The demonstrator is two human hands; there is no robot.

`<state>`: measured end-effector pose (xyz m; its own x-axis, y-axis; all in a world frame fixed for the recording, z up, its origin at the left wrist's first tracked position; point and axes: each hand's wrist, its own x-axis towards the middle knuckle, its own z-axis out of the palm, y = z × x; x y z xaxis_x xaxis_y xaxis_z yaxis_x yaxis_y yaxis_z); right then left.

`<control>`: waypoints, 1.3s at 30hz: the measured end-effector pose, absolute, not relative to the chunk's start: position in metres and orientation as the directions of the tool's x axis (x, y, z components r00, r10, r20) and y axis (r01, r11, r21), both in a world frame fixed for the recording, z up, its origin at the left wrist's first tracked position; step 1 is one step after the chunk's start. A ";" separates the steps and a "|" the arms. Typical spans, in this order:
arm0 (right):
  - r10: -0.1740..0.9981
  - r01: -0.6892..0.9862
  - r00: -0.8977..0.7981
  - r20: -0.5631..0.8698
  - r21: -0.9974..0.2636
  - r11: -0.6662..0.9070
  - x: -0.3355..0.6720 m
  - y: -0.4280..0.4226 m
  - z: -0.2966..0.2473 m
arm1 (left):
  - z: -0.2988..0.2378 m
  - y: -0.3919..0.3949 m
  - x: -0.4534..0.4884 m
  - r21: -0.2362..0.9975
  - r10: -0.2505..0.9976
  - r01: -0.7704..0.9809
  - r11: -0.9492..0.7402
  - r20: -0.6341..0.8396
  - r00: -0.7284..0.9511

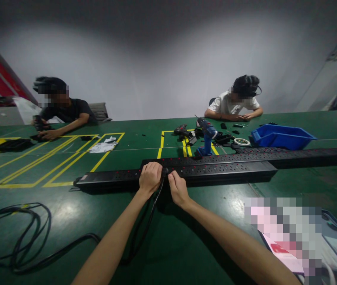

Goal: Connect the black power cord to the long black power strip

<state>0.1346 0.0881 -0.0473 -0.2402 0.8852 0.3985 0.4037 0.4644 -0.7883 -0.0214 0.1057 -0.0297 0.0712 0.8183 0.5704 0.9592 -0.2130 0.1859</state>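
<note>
A long black power strip (224, 171) with red switches lies across the green table in front of me. My left hand (150, 177) is curled over its near edge, fingers closed on the strip's body. My right hand (178, 188) rests just to the right, fingers bent against the strip beside a black plug (165, 171) pushed into it. A black cable (144, 229) runs down from that plug between my forearms.
More black strips (299, 155) lie behind. A blue drill (207, 136), a tape roll (241, 141) and a blue bin (281, 136) stand beyond them. Coiled black cable (23, 237) lies at the near left. Two people sit across the table. Yellow tape (67, 160) marks it.
</note>
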 end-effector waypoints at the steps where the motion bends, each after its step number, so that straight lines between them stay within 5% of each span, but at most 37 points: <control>1: 0.881 0.412 -0.248 0.402 -0.780 0.472 0.135 0.088 -0.048 | -0.029 0.105 -0.021 0.188 0.819 0.958 -0.215 0.569 0.072; 10: 0.815 0.464 -0.407 0.412 -0.675 0.573 0.135 0.081 -0.044 | -0.030 0.106 -0.023 0.190 0.819 0.952 -0.241 0.565 0.095; 39: 0.791 0.585 -0.501 0.352 -0.535 0.609 0.131 0.085 -0.049 | -0.022 0.111 -0.032 0.315 0.877 0.902 -0.295 0.463 0.125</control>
